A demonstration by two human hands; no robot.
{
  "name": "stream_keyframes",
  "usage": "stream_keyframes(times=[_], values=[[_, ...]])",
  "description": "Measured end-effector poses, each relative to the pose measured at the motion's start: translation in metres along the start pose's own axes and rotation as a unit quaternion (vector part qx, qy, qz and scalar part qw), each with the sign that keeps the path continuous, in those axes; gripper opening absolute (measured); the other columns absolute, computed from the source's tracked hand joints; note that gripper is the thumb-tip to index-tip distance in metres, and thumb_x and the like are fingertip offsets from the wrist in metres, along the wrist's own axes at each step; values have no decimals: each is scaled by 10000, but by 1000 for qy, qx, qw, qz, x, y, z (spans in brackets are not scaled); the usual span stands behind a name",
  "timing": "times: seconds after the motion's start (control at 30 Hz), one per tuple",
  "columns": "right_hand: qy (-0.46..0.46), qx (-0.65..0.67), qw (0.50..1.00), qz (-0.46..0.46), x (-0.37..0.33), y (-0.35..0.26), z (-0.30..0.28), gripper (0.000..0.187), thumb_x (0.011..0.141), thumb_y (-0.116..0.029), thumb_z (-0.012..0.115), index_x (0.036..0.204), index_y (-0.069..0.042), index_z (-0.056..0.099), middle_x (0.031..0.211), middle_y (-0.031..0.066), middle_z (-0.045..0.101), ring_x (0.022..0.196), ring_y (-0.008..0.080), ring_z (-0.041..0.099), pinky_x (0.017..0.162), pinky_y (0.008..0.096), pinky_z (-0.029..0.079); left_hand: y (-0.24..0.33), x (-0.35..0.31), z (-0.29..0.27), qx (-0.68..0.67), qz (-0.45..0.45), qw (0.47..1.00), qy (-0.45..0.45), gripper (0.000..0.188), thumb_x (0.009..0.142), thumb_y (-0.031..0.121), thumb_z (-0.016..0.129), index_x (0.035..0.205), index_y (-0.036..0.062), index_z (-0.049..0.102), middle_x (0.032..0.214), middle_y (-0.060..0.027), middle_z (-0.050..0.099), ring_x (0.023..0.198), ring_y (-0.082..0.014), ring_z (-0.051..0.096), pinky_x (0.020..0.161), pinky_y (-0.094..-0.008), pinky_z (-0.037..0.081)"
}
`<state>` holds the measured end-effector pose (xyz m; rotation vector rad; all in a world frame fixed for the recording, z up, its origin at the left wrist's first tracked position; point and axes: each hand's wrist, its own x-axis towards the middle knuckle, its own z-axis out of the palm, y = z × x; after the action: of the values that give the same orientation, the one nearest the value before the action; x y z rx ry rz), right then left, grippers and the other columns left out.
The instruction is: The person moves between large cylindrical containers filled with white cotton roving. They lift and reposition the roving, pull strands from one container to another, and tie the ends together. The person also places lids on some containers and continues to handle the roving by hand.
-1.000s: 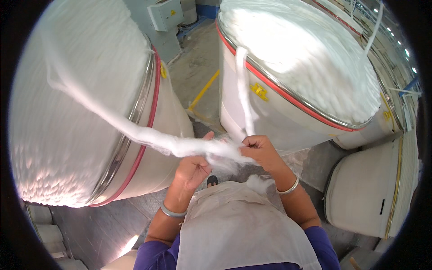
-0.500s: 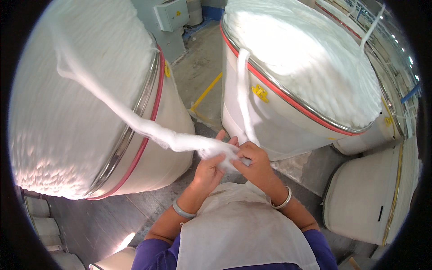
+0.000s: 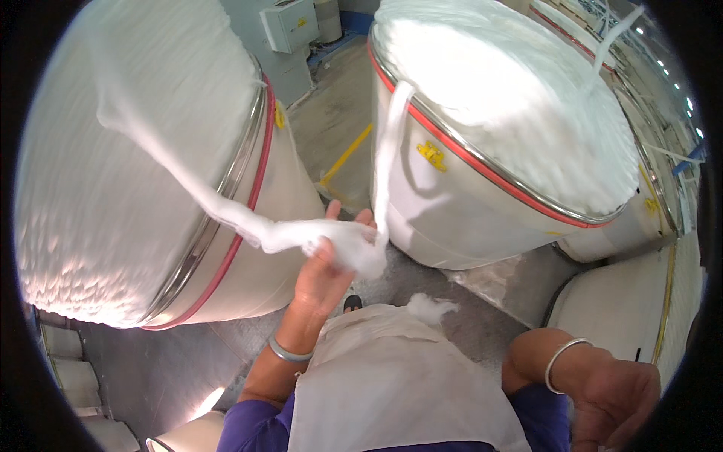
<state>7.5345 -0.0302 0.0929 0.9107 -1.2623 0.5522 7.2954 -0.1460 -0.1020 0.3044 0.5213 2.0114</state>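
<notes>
My left hand [image 3: 320,280] holds a thick, soft white fibre sliver [image 3: 181,172], thumb on top and some fingers stretched out behind it. The sliver runs down from the fibre-filled can [image 3: 290,248] on the left. A second, thinner white sliver [image 3: 389,143] hangs over the rim of the can [image 3: 437,218] ahead and meets the first in a fluffy bunch at my left fingers. My right hand [image 3: 617,399] is at the lower right, apart from the slivers, its fingers curled downward; what they hold, if anything, is hidden. A loose white tuft [image 3: 431,307] shows by my apron's upper edge.
More white cans [image 3: 610,316] stand on the right, and smaller ones [image 3: 64,346] at the lower left. A grey electrical box [image 3: 290,26] is at the back. A yellow line [image 3: 346,156] crosses the floor between the two big cans.
My right hand has left the join and swung to the lower right. My left hand has moved slightly left with the slivers. A loose tuft now shows by the apron.
</notes>
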Motion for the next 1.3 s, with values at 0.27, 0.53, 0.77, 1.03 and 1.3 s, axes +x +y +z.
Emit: stream_keyframes(times=[0.27,0.53,0.77,1.03,1.3], values=[[301,339,880,138,8,0,-19,131,947,-169,521,858,-74,517,763,39,587,577,133,590,475,218,445,6,5,6,5,-33,996,88,646,968,358,519,1488,99,237,1306,-241,508,1214,-390,507,1053,-500,393],[30,110,751,650,-85,84,9,240,937,-46,507,1166,-32,574,833,56,627,671,94,577,557,227,450,2,0,24,241,-55,969,6,813,884,347,679,1474,33,217,1322,-212,519,1222,-307,519,1057,-436,390],[-255,-150,795,530,-139,125,77,279,763,-203,747,843,-28,545,732,146,639,677,343,625,598,418,474,-5,-10,20,380,-3,924,-33,342,895,3,581,1220,9,477,1039,-61,609,1061,-160,573,913,-366,476],[-267,-16,798,541,-131,127,107,121,776,-114,653,784,-31,565,724,138,641,720,344,639,632,443,476,17,-14,6,448,81,889,49,369,882,-10,604,1231,7,484,1209,-51,525,1121,-137,503,926,-307,440],[-268,24,797,540,-128,137,120,163,733,-124,705,741,-43,564,670,121,618,676,342,624,603,441,458,24,-13,9,427,54,902,43,407,897,9,591,1286,11,474,1205,-35,531,1114,-138,510,941,-306,423]])
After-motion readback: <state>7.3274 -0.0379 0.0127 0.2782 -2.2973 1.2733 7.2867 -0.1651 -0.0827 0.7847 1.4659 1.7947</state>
